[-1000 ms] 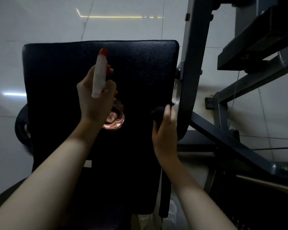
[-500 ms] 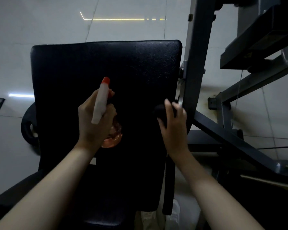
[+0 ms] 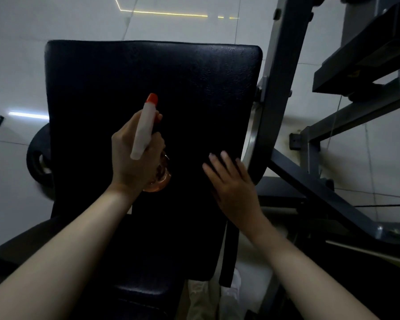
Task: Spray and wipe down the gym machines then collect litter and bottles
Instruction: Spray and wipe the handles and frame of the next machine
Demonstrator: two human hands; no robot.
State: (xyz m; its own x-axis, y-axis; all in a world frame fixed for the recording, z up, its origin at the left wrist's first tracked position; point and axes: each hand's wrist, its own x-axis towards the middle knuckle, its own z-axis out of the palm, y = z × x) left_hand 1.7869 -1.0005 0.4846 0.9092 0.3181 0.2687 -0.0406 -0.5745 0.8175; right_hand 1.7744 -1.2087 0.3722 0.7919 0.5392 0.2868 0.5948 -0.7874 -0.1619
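Observation:
A black padded back rest (image 3: 171,77) of a gym machine fills the middle of the view. My left hand (image 3: 132,167) grips a spray bottle (image 3: 144,132) with a white head, a red nozzle tip and a clear pinkish body, and the nozzle points up along the pad. My right hand (image 3: 233,188) lies flat on the pad's right side with its fingers spread. It presses a dark cloth that is hard to tell from the black pad.
The machine's grey steel frame (image 3: 277,88) rises right beside the pad, with struts (image 3: 321,188) and a weight stack housing at the right. A black weight plate (image 3: 38,162) sits behind the pad's left edge. A pale tiled floor (image 3: 56,19) surrounds everything.
My left hand has lowered the spray bottle down the pad. My right hand has moved from the pad's right edge inward and flattened against it.

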